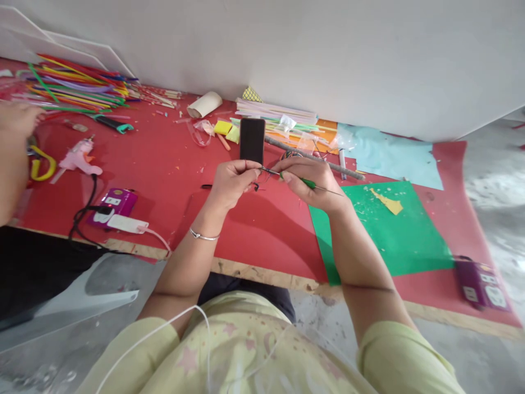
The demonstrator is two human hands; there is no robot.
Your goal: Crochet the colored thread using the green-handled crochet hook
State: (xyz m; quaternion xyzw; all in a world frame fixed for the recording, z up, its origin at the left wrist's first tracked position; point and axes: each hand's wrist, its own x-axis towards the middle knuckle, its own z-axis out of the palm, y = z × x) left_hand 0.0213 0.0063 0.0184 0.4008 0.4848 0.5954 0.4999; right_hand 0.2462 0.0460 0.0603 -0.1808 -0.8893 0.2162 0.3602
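Over the middle of the red-covered table, my right hand [309, 178] is closed on a thin green-handled tool [308, 183]. A slim metal shaft sticks out of each end of its handle. My left hand [235, 183] pinches a small dark piece at the tool's left end; its kind is too small to make out. The two hands are close together, with fine dark wire or thread between them. A black phone [251, 139] stands just beyond my left hand. A short black strip [207, 186] shows beside and below the left fingers.
Colourful pipe cleaners [77, 85] lie at the back left. A pink glue gun [80, 157], a purple power strip [112, 207] and another person's hand [18, 117] are at left. A grey rod [315, 157] lies behind my right hand, a green sheet [389, 241] to its right.
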